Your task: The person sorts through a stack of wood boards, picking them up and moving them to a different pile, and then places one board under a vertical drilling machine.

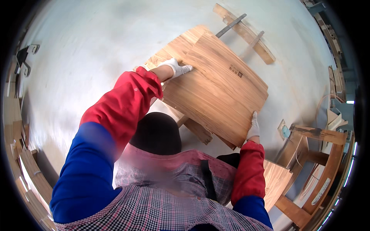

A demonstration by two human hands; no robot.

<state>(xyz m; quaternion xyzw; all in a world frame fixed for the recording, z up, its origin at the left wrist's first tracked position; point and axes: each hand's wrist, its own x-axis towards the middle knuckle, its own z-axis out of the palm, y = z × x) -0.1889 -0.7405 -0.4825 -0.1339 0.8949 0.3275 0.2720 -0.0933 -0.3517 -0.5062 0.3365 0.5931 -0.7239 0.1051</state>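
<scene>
A flat wooden board [219, 81] with light brown grain and a small dark printed mark lies tilted in front of me. Beneath it, another wooden board [172, 50] sticks out at the upper left. My left hand [176, 69], in a white glove, grips the top board's left edge, its thumb stretched over the upper face. At the board's right edge, near the lower right corner, my right hand [254, 127] holds on in a white glove. Some of its fingers are hidden by the edge.
Wooden supports show under the boards, one with its end [199, 133] near me. Beyond them lies a wooden frame piece [244, 34] with two bars on the pale floor [96, 42]. A wooden frame [323, 169] stands at the right, and stacked planks [32, 169] line the left.
</scene>
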